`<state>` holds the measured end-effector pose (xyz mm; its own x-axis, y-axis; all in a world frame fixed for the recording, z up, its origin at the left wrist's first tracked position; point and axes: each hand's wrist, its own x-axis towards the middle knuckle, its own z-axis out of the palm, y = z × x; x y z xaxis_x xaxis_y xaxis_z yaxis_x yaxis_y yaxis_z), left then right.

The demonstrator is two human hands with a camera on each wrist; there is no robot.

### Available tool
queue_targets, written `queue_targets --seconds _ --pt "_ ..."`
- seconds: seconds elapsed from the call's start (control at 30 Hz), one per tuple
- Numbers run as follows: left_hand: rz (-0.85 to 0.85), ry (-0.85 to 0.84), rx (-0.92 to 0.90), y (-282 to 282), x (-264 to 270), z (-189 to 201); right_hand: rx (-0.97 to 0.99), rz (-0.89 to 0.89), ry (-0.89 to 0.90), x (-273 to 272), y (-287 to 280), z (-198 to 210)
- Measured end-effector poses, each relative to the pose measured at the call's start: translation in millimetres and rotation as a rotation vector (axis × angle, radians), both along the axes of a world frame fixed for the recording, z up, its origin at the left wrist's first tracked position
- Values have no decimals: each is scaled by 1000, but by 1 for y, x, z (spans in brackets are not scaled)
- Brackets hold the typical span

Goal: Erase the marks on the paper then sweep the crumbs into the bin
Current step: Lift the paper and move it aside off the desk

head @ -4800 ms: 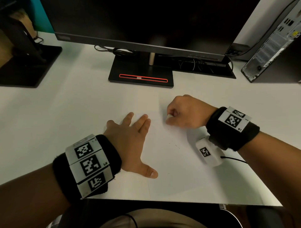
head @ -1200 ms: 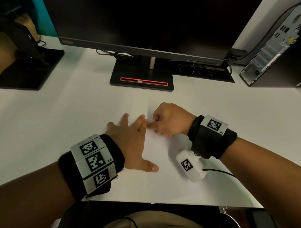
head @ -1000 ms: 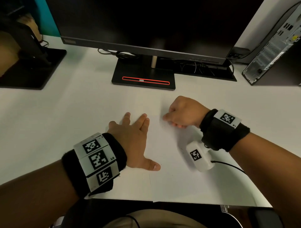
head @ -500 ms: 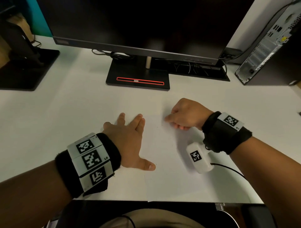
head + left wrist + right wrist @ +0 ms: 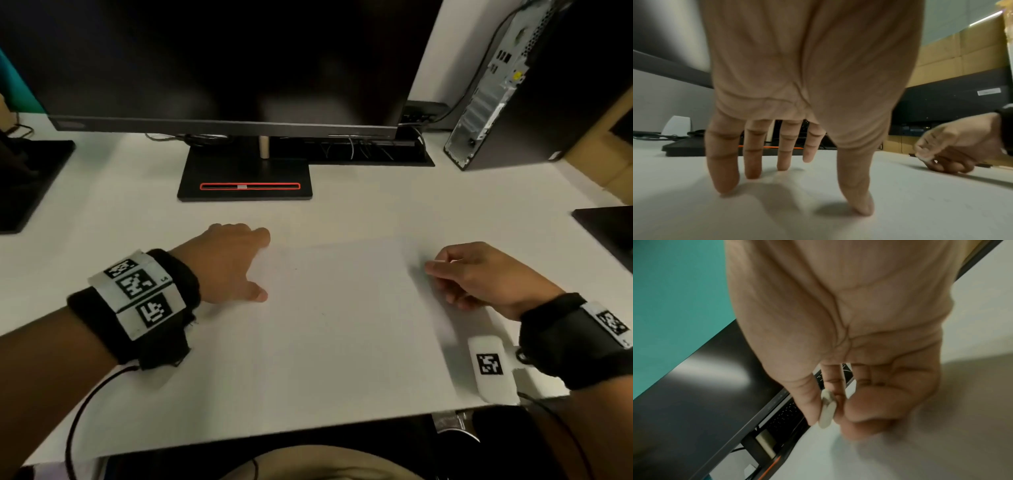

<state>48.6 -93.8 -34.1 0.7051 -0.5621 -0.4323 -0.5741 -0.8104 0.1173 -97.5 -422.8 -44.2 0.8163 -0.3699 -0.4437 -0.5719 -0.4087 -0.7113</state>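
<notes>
A white sheet of paper (image 5: 342, 308) lies on the white desk (image 5: 137, 212) in front of me, with a few tiny dark specks on it. My left hand (image 5: 236, 267) rests at the paper's left edge, fingers straight and spread, fingertips (image 5: 723, 186) pressing on the surface. My right hand (image 5: 479, 277) hovers just past the paper's right edge and pinches a small white eraser (image 5: 827, 408) with a smudged dark end between thumb and forefinger. From the left wrist view the right hand (image 5: 949, 146) shows low over the desk. No bin is in view.
A monitor (image 5: 222, 68) on a black stand (image 5: 245, 181) fills the back of the desk. A computer tower (image 5: 496, 85) stands at the back right. Black bases sit at the far left (image 5: 30, 178) and far right (image 5: 606, 233) edges. The desk's front edge runs close below my wrists.
Both hands have drawn apart: the left slid off the sheet to its left edge, the right moved with the eraser from the paper's upper middle out past the right edge.
</notes>
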Motion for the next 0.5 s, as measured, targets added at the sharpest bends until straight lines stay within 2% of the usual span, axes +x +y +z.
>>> queue_targets --seconds 0.3,0.4,0.5 --pt "106 98 -18 -19 4 0 70 4 -51 0 -8 -10" --pt "116 91 -118 -19 9 4 64 9 -93 3 -10 -13" --pt "126 67 -293 -14 17 16 81 14 -200 6 -11 -11"
